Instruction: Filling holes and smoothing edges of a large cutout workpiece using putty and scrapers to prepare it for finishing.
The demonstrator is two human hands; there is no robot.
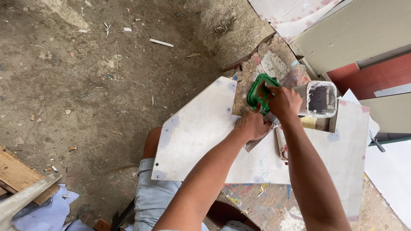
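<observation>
Both hands, left (252, 125) and right (283, 102), grip a green lid (258, 92) smeared brown; a white board (201, 132) lies beneath. A clear square tub (321, 99) stands just right.

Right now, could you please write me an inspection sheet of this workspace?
Surface: white angular board, paint-stained, lying on a spattered worktable.
Job's things: green plastic lid-like piece smeared reddish-brown; flat metal blade partly hidden under the left hand.
Clutter: clear square plastic tub with dark contents; stained scraps beside it.
Grippers: left hand pressed on the board by the green piece; right hand gripping the green piece's edge.
Cables: nothing seen.
Surroundings: dirt floor with debris; wooden planks lower left; grey and red panels upper right.
</observation>
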